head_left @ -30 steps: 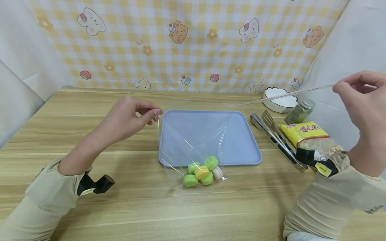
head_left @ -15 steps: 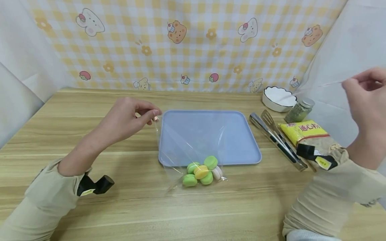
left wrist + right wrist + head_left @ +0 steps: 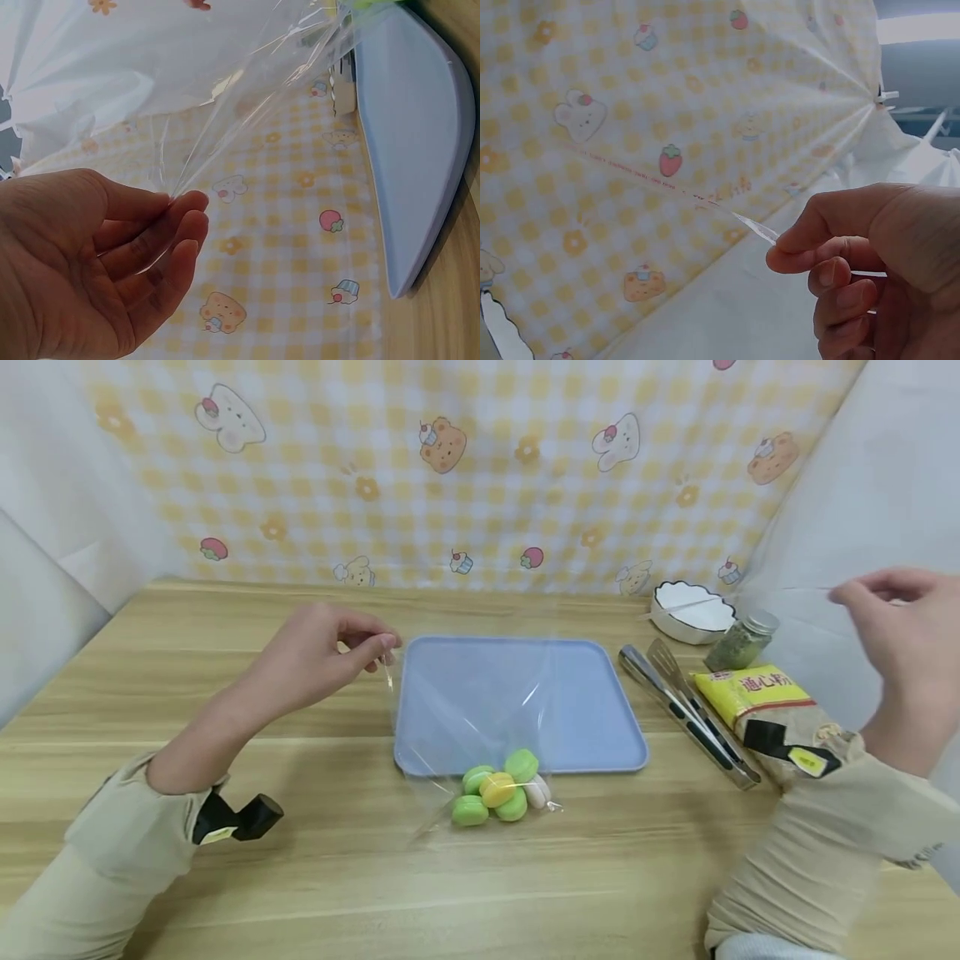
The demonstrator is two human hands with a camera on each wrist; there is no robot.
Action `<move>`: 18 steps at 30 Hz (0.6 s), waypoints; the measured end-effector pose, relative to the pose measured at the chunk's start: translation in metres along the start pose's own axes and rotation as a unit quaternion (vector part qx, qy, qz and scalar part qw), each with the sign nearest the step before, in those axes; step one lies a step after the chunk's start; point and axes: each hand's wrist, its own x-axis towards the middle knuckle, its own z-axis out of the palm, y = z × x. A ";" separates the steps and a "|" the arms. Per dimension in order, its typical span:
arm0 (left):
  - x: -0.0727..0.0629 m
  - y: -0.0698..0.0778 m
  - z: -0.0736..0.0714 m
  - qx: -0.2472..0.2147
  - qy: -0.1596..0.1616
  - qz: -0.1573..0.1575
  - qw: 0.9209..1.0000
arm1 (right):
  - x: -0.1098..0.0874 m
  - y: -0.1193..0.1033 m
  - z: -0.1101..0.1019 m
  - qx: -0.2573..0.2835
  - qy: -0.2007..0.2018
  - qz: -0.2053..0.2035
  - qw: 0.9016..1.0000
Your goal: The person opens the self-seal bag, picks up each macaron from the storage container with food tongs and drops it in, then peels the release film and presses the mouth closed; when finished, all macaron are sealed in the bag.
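A clear plastic bag [image 3: 469, 723] holds several macarons [image 3: 498, 789], green, yellow and whitish, gathered in its bottom end by the tray's front edge. My left hand [image 3: 322, 647] pinches the bag's upper left corner between thumb and fingertips, and creases run from that pinch in the left wrist view. Out to the right, my right hand [image 3: 900, 631] pinches the end of a thin clear strip [image 3: 756, 228]. Red print runs along this strip in the right wrist view. It stretches leftward, nearly invisible in the head view, where its far end is hard to make out.
A blue tray [image 3: 600, 710] lies behind the macarons, partly seen through the bag. To its right are metal tongs [image 3: 686, 718], a slotted spatula [image 3: 669, 670], a yellow-topped food packet [image 3: 765, 689], a jar of dried herbs [image 3: 741, 642] and a white scalloped dish [image 3: 693, 614].
My right hand moves right and up with the strip, then drops slightly and comes back left. My left hand stays at the bag's corner; the macarons barely shift.
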 end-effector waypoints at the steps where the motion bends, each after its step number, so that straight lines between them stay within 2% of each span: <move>1: 0.000 0.000 0.000 0.000 -0.001 0.003 1.000 | 0.001 0.001 0.003 -0.006 -0.012 -0.014 1.000; 5: 0.001 0.000 0.001 0.002 -0.004 0.010 1.000 | 0.005 0.009 0.012 -0.033 -0.046 -0.050 0.997; 10: 0.003 0.001 0.001 0.005 0.000 0.011 1.000 | 0.013 0.025 0.017 -0.059 -0.079 -0.053 0.994; 14: 0.003 0.000 0.001 0.005 -0.001 0.010 1.000 | 0.018 0.037 0.023 -0.094 -0.112 -0.075 0.986; 18: 0.001 -0.002 0.001 0.001 -0.002 0.007 1.000 | 0.021 0.039 0.032 -0.116 -0.154 -0.110 0.975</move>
